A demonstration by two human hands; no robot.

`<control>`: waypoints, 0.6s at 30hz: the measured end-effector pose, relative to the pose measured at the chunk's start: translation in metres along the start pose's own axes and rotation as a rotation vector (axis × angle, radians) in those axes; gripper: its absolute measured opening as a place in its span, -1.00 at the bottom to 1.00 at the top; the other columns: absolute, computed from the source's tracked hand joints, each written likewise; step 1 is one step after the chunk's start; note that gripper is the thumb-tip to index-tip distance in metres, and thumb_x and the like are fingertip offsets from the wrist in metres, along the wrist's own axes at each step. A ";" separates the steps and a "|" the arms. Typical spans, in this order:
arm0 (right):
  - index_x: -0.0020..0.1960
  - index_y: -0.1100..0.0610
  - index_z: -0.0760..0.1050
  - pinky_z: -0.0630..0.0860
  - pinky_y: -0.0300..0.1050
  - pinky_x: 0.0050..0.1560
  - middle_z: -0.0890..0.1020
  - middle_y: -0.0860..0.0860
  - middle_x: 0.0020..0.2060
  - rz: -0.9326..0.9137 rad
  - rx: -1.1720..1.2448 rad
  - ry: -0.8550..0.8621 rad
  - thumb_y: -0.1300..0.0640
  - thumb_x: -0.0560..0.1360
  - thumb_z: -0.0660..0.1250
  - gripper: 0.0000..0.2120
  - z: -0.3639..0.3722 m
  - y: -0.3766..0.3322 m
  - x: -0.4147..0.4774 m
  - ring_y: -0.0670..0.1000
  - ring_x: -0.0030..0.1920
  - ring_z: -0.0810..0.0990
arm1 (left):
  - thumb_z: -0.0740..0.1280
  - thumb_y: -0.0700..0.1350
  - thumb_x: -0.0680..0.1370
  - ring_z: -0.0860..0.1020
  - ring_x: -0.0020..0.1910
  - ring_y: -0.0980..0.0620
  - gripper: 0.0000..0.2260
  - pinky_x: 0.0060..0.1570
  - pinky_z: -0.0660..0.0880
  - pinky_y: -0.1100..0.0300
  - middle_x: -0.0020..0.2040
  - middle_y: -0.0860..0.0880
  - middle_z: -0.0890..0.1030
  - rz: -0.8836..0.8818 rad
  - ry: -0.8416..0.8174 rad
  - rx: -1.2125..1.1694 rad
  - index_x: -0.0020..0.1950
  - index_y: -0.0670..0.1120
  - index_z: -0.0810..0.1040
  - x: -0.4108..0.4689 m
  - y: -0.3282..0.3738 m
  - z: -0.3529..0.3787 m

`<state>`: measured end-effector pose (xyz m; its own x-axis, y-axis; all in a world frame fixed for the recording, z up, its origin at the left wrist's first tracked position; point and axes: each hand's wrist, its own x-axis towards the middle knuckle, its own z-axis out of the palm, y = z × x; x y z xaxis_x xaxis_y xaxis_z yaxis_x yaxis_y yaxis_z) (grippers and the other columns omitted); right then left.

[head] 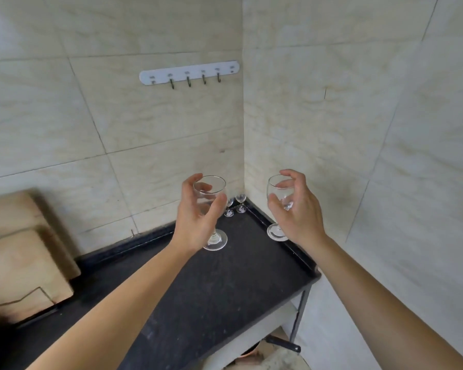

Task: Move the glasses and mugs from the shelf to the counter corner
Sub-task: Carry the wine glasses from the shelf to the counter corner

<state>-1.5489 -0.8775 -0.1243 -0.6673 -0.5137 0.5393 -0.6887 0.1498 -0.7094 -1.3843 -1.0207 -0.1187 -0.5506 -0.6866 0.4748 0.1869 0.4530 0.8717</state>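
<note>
Wine glasses (212,188) (273,188) upright, gripped by hands (198,220) (298,213), black counter (225,295)

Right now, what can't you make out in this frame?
Head view:
- Shelf: out of frame.
- Right glass: stem hidden by right hand; whether its foot rests on the counter is unclear.
- Left glass: lower bowl covered by left hand.
- Two small corner glasses: too small for detail, one partly behind the left glass.
- Dark handle below the counter: rest hidden underneath.

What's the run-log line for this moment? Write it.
left hand: holds left glass | right hand: holds right glass | both upright over counter | two small glasses in corner
</note>
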 end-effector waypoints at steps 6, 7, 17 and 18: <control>0.41 -0.22 0.20 0.45 -0.20 -0.12 0.54 -0.26 0.07 0.045 0.032 -0.086 -0.23 0.41 0.26 -0.41 0.042 0.050 0.078 -0.36 -0.12 0.57 | 0.37 0.10 0.46 0.58 -0.03 0.24 -0.35 -0.12 0.52 0.28 0.18 0.05 0.44 -0.099 0.008 0.084 0.49 0.05 0.20 0.069 -0.054 0.012; 0.44 -0.19 0.19 0.44 -0.23 -0.12 0.54 -0.28 0.07 0.050 0.023 -0.104 -0.24 0.41 0.27 -0.37 0.051 0.060 0.089 -0.37 -0.12 0.57 | 0.37 0.11 0.46 0.57 0.01 0.21 -0.36 -0.08 0.50 0.27 0.19 0.06 0.44 -0.113 0.017 0.103 0.48 0.06 0.21 0.081 -0.066 0.013; 0.44 -0.02 0.37 0.30 -0.51 -0.05 0.55 -0.15 0.15 0.179 -0.070 -0.178 -0.17 0.44 0.48 -0.35 0.136 0.138 0.194 -0.52 0.02 0.44 | 0.53 -0.06 0.45 0.45 0.26 0.17 -0.43 0.03 0.48 0.30 0.28 -0.02 0.41 -0.232 0.023 0.083 0.37 0.06 0.33 0.194 -0.192 0.022; 0.41 -0.03 0.39 0.29 -0.46 -0.01 0.55 -0.14 0.16 0.197 -0.059 -0.180 -0.17 0.43 0.48 -0.38 0.142 0.144 0.201 -0.43 0.07 0.47 | 0.54 -0.06 0.44 0.45 0.27 0.17 -0.44 0.02 0.47 0.31 0.28 -0.02 0.42 -0.240 0.014 0.090 0.34 0.09 0.34 0.202 -0.201 0.023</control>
<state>-1.7418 -1.0790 -0.1831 -0.7322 -0.6113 0.3004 -0.5698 0.3081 -0.7618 -1.5519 -1.2371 -0.2012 -0.5588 -0.7883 0.2576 -0.0216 0.3244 0.9457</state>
